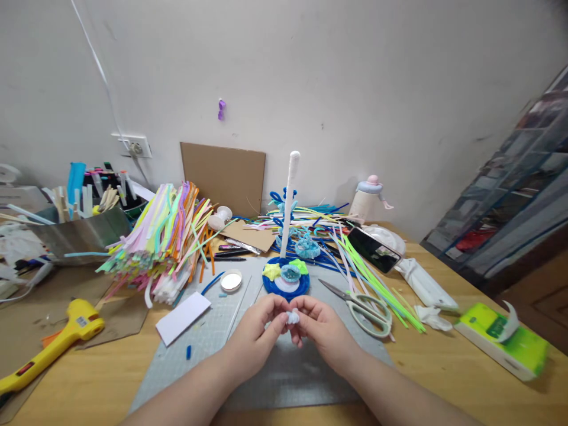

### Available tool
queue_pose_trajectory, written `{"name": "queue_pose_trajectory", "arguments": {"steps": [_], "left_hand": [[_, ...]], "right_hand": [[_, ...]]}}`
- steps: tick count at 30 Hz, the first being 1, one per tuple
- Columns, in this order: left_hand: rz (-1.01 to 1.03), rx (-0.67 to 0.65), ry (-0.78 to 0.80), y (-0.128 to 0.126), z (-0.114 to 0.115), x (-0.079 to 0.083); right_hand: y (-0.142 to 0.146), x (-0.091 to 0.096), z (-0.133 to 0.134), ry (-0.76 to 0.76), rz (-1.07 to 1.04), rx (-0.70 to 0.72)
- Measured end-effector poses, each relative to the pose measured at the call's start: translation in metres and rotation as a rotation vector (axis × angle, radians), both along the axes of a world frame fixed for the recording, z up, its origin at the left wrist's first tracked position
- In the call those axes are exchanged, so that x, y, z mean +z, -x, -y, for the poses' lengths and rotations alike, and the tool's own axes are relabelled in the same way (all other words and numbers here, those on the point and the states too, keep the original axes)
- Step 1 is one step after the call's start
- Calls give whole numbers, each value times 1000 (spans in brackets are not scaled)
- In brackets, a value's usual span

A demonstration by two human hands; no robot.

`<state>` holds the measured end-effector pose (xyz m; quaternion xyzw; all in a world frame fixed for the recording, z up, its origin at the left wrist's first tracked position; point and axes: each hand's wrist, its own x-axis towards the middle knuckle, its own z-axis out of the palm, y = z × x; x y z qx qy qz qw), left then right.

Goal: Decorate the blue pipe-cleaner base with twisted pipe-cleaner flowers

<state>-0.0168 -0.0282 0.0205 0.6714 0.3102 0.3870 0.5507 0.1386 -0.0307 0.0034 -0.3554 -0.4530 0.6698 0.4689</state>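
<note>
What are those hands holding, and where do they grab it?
A small white fuzzy pipe-cleaner coil, pinched by its two sides between the fingertips of the left hand and the right hand.

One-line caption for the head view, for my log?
Over a grey cutting mat, left hand and right hand pinch a small white fuzzy coil, scissors alongside.

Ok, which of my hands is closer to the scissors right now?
Right. Your right hand sits just left of the scissors, apart from them; your left hand is farther left, both pinching the small white fuzzy piece.
</note>
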Motion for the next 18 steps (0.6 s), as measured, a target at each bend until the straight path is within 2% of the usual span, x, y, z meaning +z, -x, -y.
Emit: {"name": "queue_pose_trajectory", "arguments": {"steps": [3, 6, 15, 18], "left_hand": [[-30, 81, 4, 0, -1, -4], [10, 127, 96, -2, -3, -8], [222, 72, 254, -2, -9, -8], [260, 40, 285, -2, -11, -9]], "right_hand": [[2, 2, 2, -8, 19, 11], [3, 2, 3, -34, 50, 11], [0, -4, 7, -141, 187, -72], [-1, -4, 9, -232, 287, -101]]}}
